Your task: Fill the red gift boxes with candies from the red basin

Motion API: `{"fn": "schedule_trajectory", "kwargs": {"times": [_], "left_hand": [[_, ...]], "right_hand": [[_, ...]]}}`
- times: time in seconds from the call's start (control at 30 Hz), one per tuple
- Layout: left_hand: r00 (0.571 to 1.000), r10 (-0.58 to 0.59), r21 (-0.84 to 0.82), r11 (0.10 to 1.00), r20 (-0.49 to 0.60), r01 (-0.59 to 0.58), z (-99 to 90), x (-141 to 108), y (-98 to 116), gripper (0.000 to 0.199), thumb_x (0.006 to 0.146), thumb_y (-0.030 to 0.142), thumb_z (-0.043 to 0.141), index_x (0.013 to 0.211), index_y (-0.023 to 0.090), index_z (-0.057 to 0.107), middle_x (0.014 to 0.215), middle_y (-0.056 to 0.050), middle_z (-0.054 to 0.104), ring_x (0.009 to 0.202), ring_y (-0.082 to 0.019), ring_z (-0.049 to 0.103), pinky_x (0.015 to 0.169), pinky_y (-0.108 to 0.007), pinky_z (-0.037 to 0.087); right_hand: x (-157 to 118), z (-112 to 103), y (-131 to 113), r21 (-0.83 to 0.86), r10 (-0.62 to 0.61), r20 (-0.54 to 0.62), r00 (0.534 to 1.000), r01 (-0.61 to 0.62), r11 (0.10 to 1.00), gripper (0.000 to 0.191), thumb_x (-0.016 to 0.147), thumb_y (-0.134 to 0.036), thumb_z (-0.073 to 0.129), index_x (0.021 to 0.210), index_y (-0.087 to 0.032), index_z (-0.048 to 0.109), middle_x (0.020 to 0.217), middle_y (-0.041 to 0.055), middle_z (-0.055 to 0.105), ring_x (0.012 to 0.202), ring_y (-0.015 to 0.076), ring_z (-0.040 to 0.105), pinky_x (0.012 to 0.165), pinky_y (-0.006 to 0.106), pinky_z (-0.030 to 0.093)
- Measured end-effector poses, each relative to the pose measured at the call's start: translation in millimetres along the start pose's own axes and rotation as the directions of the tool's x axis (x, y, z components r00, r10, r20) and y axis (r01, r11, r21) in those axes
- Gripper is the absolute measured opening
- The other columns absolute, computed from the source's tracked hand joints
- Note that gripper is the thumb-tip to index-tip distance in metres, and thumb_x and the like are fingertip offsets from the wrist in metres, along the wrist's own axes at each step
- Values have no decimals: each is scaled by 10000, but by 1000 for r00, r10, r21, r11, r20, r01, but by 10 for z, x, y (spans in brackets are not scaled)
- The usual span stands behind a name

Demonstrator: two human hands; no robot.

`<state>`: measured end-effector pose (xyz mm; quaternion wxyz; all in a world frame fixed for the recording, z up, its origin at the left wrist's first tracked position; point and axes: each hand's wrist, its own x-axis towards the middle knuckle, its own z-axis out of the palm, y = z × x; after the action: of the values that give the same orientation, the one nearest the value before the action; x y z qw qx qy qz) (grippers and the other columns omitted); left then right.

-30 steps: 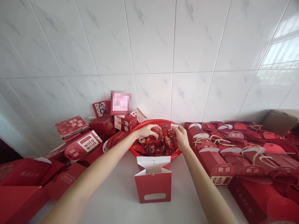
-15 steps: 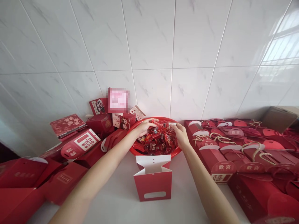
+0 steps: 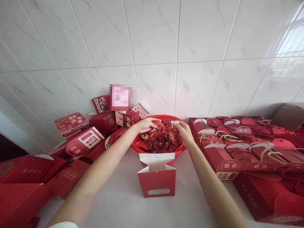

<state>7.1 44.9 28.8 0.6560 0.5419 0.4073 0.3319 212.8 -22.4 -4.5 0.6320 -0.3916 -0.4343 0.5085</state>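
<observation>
A red plastic basket (image 3: 134, 146) full of red-wrapped candies (image 3: 163, 139) stands by the tiled wall. Over its left side my left hand (image 3: 147, 125) is closed on a red-wrapped candy (image 3: 158, 124). At the right rim my right hand (image 3: 186, 133) pinches a small white-and-red packet (image 3: 175, 125) between thumb and fingers. In front of the basket stands a red paper gift box (image 3: 156, 182), upright with its top open and an oval cut-out low on its front. Neither hand touches this box.
Red gift boxes (image 3: 85, 141) lie heaped at the left, some tilted. Rows of closed red boxes (image 3: 223, 161), several with rope handles, fill the right side. A brown cardboard box (image 3: 288, 115) sits at the far right by the wall. All rest on a white table (image 3: 190, 196).
My left hand has lifted slightly and now shows a red-wrapped candy at its fingertips. My right hand keeps hold of the white-and-red packet. The view has shifted a little.
</observation>
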Motion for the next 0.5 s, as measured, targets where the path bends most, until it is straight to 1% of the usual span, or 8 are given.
{"fn": "schedule_trajectory", "kwargs": {"times": [0.1,0.17,0.27,0.33,0.4,0.5], "left_hand": [[998,-55,37,998,37,54,-50,-26,15,378,659,-102,726,971,111,745,845,-88,762,701,-167,722,624,-253,594],[998,-50,29,998,37,49,-69,-36,19,350,671,-84,745,964,108,743,841,-91,758,702,-172,724,611,-255,597],[999,-36,22,999,3,36,-53,-49,27,353,684,-83,738,979,111,743,843,-86,753,699,-160,718,604,-234,586],[999,-28,26,999,-38,29,-9,-60,37,348,699,-77,729,989,116,742,847,-79,750,707,-144,711,621,-219,577],[997,-5,22,1000,-71,6,59,-73,50,303,719,-54,730,967,120,741,865,-72,746,745,-138,708,666,-221,575],[996,18,21,1000,-87,-17,181,-92,67,238,749,-20,722,930,133,742,893,-55,738,765,-123,689,686,-219,559]], "right_hand": [[-24,14,-36,-12,17,25,1000,-16,1000,292,623,-443,756,738,-190,665,673,13,693,664,190,639,620,290,518],[-35,22,-46,-20,10,27,1000,-10,1000,278,631,-436,751,734,-191,669,663,11,689,671,195,646,633,296,527],[-38,26,-39,-34,10,28,1000,-9,999,265,651,-434,736,754,-196,679,676,10,692,698,202,657,644,301,535],[-32,21,-27,-43,15,29,999,-13,999,268,656,-436,731,770,-198,683,718,15,706,726,205,665,654,299,539],[-24,12,-16,-50,17,45,999,-15,999,272,652,-435,733,769,-195,678,767,23,719,751,202,668,675,297,544],[-20,2,-15,-81,37,85,996,-30,996,270,657,-427,739,765,-192,660,800,32,718,766,198,663,682,295,554]]}}
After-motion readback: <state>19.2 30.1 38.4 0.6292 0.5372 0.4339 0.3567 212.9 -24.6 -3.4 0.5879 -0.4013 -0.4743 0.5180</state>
